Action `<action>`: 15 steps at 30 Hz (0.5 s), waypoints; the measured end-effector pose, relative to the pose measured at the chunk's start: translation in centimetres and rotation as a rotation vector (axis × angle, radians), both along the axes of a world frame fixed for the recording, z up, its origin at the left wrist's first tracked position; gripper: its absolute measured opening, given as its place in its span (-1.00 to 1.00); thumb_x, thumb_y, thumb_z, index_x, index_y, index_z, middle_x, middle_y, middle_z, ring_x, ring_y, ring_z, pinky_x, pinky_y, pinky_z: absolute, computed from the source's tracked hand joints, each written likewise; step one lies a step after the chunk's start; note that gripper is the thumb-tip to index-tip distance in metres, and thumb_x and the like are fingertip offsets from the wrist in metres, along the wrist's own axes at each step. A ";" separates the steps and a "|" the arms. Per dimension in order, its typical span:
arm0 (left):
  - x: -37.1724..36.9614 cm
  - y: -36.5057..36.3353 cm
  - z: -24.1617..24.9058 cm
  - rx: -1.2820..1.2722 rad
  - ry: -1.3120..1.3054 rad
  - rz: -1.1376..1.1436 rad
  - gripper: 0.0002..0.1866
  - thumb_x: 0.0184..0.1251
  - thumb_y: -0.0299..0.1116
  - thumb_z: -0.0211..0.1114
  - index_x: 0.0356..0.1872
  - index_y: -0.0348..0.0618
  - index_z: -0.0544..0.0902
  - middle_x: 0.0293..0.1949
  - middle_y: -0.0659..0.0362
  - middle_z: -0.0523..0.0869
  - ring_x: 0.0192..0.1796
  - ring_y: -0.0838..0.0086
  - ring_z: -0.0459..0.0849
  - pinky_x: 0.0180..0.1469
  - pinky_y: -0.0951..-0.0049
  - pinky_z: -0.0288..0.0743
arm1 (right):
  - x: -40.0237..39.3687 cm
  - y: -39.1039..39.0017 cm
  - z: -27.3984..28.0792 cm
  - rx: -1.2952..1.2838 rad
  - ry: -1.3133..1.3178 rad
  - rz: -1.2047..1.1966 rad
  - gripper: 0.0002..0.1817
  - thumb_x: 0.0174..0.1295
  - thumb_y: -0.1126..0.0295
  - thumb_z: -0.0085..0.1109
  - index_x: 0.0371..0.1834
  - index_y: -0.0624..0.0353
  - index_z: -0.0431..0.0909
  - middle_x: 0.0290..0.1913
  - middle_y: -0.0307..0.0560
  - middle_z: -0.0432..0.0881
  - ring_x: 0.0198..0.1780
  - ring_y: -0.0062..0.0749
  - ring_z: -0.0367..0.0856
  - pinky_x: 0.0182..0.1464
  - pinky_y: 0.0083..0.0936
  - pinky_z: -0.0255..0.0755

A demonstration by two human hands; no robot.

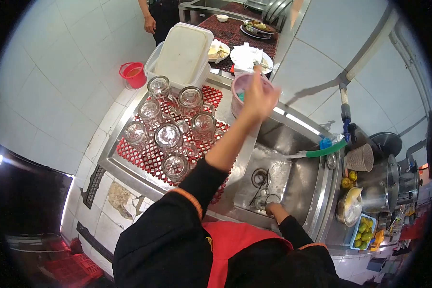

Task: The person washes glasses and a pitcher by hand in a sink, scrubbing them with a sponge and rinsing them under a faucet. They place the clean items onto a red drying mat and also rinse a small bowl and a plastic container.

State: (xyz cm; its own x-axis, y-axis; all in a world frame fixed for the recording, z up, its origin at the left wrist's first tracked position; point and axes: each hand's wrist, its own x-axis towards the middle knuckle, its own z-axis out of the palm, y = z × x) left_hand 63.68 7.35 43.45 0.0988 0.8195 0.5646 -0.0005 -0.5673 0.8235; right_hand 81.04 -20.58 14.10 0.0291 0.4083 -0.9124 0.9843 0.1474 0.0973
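My left hand (pixel 260 100) is raised over the pink bucket (pixel 237 98) at the sink's back left corner; it is blurred, and its fingers are smeared by motion. Down in the steel sink (pixel 300 185), my right hand (pixel 272 209) is closed on a clear glass mug (pixel 262 202) near the sink floor. A green hose (pixel 326 150) points into the basin from the right, with water at its end. Left of the sink, several glass mugs (pixel 168 137) stand upside down on a red mat (pixel 144 157).
White plastic containers (pixel 185 54) stand behind the mugs, beside a red bucket (pixel 133 75). Plates with leftovers (pixel 257 29) lie on the back counter. Pots (pixel 373 196) and a blue basket of fruit (pixel 363 232) are at right. Another person's hand (pixel 150 24) hangs at the top left.
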 end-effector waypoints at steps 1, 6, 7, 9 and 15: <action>-1.0 1.0 4.2 -0.098 -0.109 -0.002 -0.14 -0.09 -0.22 0.26 0.18 -0.43 -0.01 -0.26 -0.19 0.54 -0.26 0.11 0.57 -0.16 0.30 0.41 | -0.4 0.2 1.0 0.025 0.023 -0.021 -0.78 -0.23 0.41 0.08 -0.45 0.19 0.59 -0.28 0.00 0.59 -0.26 -0.25 0.58 -0.32 -0.38 0.42; -3.7 8.7 16.3 -0.429 0.068 0.050 -0.15 0.09 -0.25 0.14 0.24 -0.36 -0.22 -0.59 0.09 0.49 -0.76 0.55 0.34 -0.83 0.52 0.18 | 0.0 0.8 0.5 -0.120 0.051 -0.108 -0.76 -0.19 0.42 0.04 -0.39 0.22 0.58 -0.30 0.00 0.60 -0.30 -0.21 0.58 -0.32 -0.32 0.41; -3.6 11.9 15.9 -0.442 -0.060 -0.024 -0.40 0.11 -0.28 0.12 0.11 -0.44 0.16 -0.63 0.12 0.46 -0.78 0.61 0.26 -0.84 0.58 0.08 | 0.4 0.5 0.5 -0.105 0.071 -0.103 -0.76 -0.17 0.42 0.03 -0.40 0.22 0.58 -0.32 -0.01 0.60 -0.32 -0.21 0.58 -0.33 -0.33 0.41; -4.9 13.6 17.0 -0.394 0.102 -0.092 -0.60 0.13 -0.26 0.11 -0.19 -0.48 0.43 -0.60 0.09 0.46 -0.74 0.57 0.33 -0.79 0.57 0.14 | 1.4 -0.1 0.4 -0.093 0.095 -0.107 -0.77 -0.16 0.42 0.02 -0.40 0.23 0.58 -0.34 -0.01 0.60 -0.33 -0.20 0.58 -0.33 -0.33 0.41; -4.4 9.5 16.8 -0.323 0.138 -0.030 -0.45 0.13 -0.17 0.13 -0.01 -0.46 0.29 -0.46 0.02 0.53 -0.59 0.45 0.44 -0.60 0.44 0.32 | 7.6 -2.3 -1.6 -0.004 0.223 -0.135 -0.75 -0.17 0.35 0.09 -0.38 0.19 0.57 -0.34 0.04 0.59 -0.35 -0.20 0.54 -0.33 -0.34 0.39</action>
State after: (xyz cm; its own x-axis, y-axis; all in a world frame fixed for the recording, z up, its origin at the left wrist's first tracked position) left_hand 59.31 16.80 60.21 0.1826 0.9492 0.2561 0.1106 -0.2786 0.9540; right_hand 88.64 -22.93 12.47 -0.1190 0.4105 -0.9041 0.9921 0.0136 -0.1244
